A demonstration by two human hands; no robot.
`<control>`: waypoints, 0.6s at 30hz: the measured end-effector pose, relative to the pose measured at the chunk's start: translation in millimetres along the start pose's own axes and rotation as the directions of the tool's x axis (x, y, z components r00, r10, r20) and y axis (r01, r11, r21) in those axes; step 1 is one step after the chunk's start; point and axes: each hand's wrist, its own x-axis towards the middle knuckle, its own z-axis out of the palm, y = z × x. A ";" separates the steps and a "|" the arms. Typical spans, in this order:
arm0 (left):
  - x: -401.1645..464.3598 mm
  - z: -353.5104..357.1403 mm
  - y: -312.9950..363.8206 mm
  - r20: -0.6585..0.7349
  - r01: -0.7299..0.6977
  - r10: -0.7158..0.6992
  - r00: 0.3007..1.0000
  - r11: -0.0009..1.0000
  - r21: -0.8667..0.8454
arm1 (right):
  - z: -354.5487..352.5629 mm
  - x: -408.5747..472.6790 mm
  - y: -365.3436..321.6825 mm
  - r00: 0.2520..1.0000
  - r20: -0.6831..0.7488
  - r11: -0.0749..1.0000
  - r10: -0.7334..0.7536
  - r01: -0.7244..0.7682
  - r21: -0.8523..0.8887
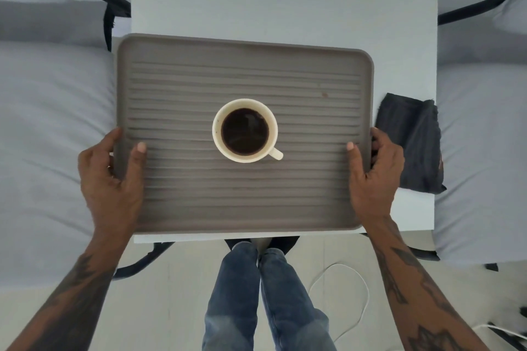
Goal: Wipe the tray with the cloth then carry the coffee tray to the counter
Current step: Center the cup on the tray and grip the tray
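While gripping the ribbed grey tray (242, 196) at its two short sides on the white table (285, 3), left hand (114, 177) and right hand (373, 171) each clamped on the rim, thumbs on top, fingers curled over the edge and under. Probably light and a little flexible, looks like rubbery moulded material, so best held mid-side as now and kept dead level, with the full mug of black coffee (245, 130) at the centre, apt to slop or slide. Folded dark cloth (410, 145) lying just beside the tray's right edge, released.
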 end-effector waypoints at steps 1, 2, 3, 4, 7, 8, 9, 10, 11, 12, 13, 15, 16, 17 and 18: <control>-0.6 0.6 -0.9 -0.004 -0.014 0.014 1.000 1.000 0.000 | 1.8 -0.7 1.6 1.000 -0.002 1.000 -0.020 0.020 -0.014; -1.1 1.4 -1.6 -0.006 -0.040 0.040 0.999 0.999 -0.001 | 3.1 -1.4 3.6 0.999 -0.009 0.999 -0.045 0.044 -0.027; -1.6 2.5 -2.4 -0.003 -0.079 0.079 0.997 0.997 0.000 | 4.0 -2.1 5.2 0.997 -0.018 0.997 -0.070 0.070 -0.036; -2.2 3.5 -3.4 0.002 -0.121 0.121 0.993 0.993 0.002 | 4.7 -2.6 6.7 0.996 -0.025 0.995 -0.090 0.089 -0.041; -3.2 6.1 -5.3 0.002 -0.168 0.168 0.986 0.986 -0.006 | 6.4 -2.6 10.4 0.993 -0.027 0.993 -0.112 0.110 -0.048; -3.2 6.8 -5.5 0.000 -0.172 0.172 0.985 0.985 -0.011 | 7.1 -2.1 11.9 0.993 -0.027 0.992 -0.119 0.117 -0.053; -3.1 7.8 -5.8 -0.002 -0.181 0.181 0.983 0.983 -0.012 | 7.6 -1.7 13.0 0.992 -0.027 0.991 -0.125 0.123 -0.056; -2.8 8.8 -6.3 -0.001 -0.194 0.194 0.981 0.981 -0.010 | 8.0 -1.4 14.0 0.992 -0.027 0.990 -0.127 0.125 -0.059; -2.7 9.9 -6.4 0.004 -0.204 0.204 0.979 0.979 -0.010 | 8.2 -1.3 14.4 0.992 -0.026 0.990 -0.125 0.123 -0.062; -2.4 10.8 -6.6 0.012 -0.206 0.206 0.978 0.978 -0.011 | 8.2 -1.0 15.0 0.992 -0.023 0.990 -0.122 0.121 -0.067; -2.4 11.6 -6.9 0.021 -0.201 0.201 0.979 0.980 -0.013 | 8.0 -0.5 15.2 0.993 -0.019 0.990 -0.120 0.119 -0.071; -2.8 12.2 -7.0 0.032 -0.182 0.182 0.983 0.983 -0.012 | 7.7 1.2 15.6 0.992 -0.007 0.990 -0.123 0.122 -0.074; -3.1 12.1 -7.1 0.036 -0.173 0.173 0.984 0.985 -0.007 | 7.8 2.3 15.9 0.992 -0.003 0.989 -0.129 0.128 -0.077; -3.2 11.9 -7.6 0.039 -0.166 0.166 0.985 0.986 0.001 | 7.9 3.0 16.0 0.990 -0.003 0.987 -0.140 0.139 -0.085; -3.6 11.8 -7.7 0.042 -0.160 0.159 0.986 0.987 0.011 | 8.1 3.2 16.3 0.988 -0.006 0.984 -0.153 0.152 -0.094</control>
